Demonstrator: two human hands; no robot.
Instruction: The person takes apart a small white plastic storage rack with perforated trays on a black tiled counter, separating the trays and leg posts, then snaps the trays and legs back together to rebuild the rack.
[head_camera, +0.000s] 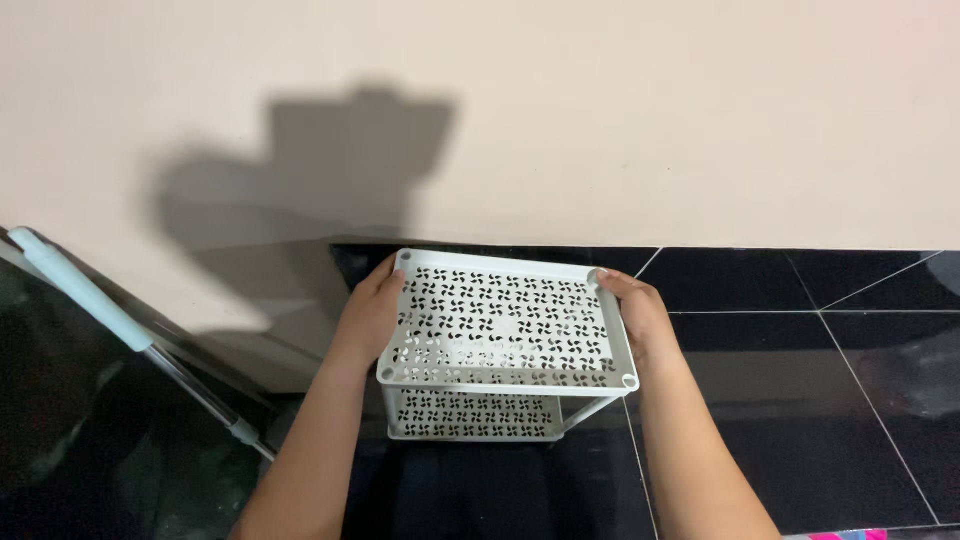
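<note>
A small white plastic rack (505, 325) with perforated shelves stands on the black tiled floor against a cream wall. Its top shelf faces me, and a lower shelf (470, 413) shows beneath it between thin corner posts. My left hand (368, 315) grips the left edge of the top shelf. On the opposite side, my right hand (632, 315) holds the right edge. Both forearms reach in from the bottom of the view.
A long handle (120, 325) with a pale blue grip and a metal shaft leans diagonally at the left, over a dark glossy surface (70, 420). Black floor tiles (800, 400) with white grout spread to the right. A shadow falls on the wall (600, 120) above the rack.
</note>
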